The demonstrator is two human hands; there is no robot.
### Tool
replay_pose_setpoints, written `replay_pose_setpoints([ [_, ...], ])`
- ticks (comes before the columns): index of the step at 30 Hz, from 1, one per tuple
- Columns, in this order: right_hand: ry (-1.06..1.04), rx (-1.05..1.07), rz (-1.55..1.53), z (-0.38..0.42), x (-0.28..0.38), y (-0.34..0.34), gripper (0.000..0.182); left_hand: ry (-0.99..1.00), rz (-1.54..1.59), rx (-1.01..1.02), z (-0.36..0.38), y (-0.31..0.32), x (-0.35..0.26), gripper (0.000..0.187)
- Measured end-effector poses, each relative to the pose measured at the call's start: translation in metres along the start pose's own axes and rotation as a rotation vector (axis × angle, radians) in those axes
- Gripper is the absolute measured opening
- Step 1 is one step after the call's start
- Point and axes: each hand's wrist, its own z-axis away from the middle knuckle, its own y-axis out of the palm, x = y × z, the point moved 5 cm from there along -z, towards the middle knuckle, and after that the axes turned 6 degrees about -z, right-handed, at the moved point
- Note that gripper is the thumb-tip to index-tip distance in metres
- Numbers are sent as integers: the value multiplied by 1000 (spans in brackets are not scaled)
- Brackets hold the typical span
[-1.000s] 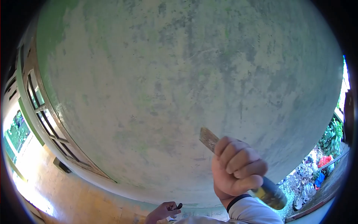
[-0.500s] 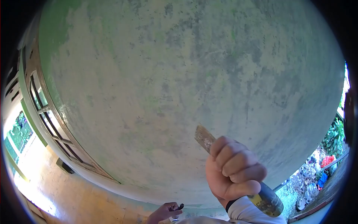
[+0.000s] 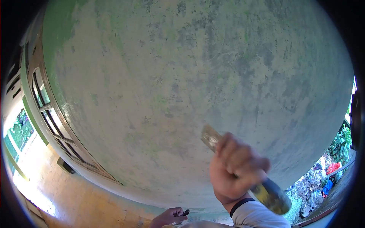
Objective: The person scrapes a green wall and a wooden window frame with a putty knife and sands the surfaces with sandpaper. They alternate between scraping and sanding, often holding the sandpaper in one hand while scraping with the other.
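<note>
My right hand [image 3: 237, 163], blurred by motion, is closed around a scraper [image 3: 270, 197] with a dark and yellow handle. Its flat, whitish-smeared blade [image 3: 211, 137] points up and left, overlapping the wall [image 3: 171, 95] in this view. Patches of grey, off-white and green mark the wall's worn surface. Low in the picture, my left hand [image 3: 167, 218] has its fingers closed on a small dark object [image 3: 186, 212], whose kind I cannot tell. A dark band circles my right wrist beside a light sleeve [image 3: 254, 214].
On the left, a wood-framed window [image 3: 57, 125] is set in the wall. Below it spreads a tan tiled floor [image 3: 91, 197], with a dark block-like thing [image 3: 66, 166] beside the wall. Plants [image 3: 340, 140] and scattered litter [image 3: 315, 182] lie outside at the right.
The scraper's blade has shifted slightly right and up, and my right hand has become blurred. My left hand still grips the dark object. The whole view has moved a little.
</note>
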Motion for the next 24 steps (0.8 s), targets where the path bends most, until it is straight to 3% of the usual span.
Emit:
replay_pose_setpoints([
  [2, -174, -98, -41, 2, 13, -3, 30, 17, -21, -14, -1, 0, -1, 37],
  [3, -20, 7, 330, -6, 5, 0, 30, 15, -17, -16, -3, 0, 6, 37],
  [4, -13, 4, 332, -9, -1, -1, 30, -1, 45, 14, -5, -1, 17, 36],
  [7, 87, -4, -99, -8, -12, -3, 32, -1, 68, 35, -5, -2, 24, 35],
  [8, 89, -4, -100, -5, -4, -1, 32, 16, 33, 22, -4, -3, 23, 35],
  [10, -109, -80, -71, -3, 16, -4, 32, 53, 33, -10, -5, -5, 19, 38],
  [11, -74, -1, 93, -5, 5, -6, 31, 84, 33, -40, -5, -5, 18, 40],
  [12, -68, -3, 96, -7, -2, -6, 31, 80, 37, -37, -6, -3, 19, 40],
  [14, 142, -51, -35, -8, -23, -3, 31, 45, 54, -3, -7, -2, 23, 39],
  [16, 76, 73, 128, -8, 1, 1, 31, 56, 53, -10, -7, -5, 23, 38],
  [18, -137, -51, -80, 3, 25, -5, 30, 71, 63, -17, -7, -4, 20, 38],
  [20, -123, -32, 3, 9, 10, -12, 31, 34, 113, -10, -6, -2, 19, 39],
  [22, 89, -50, -71, 12, -21, -20, 32, 14, 98, 5, -5, 1, 22, 37],
  [24, 165, -26, 16, 9, -2, -13, 32, 3, 75, 11, -7, -2, 22, 36],
])
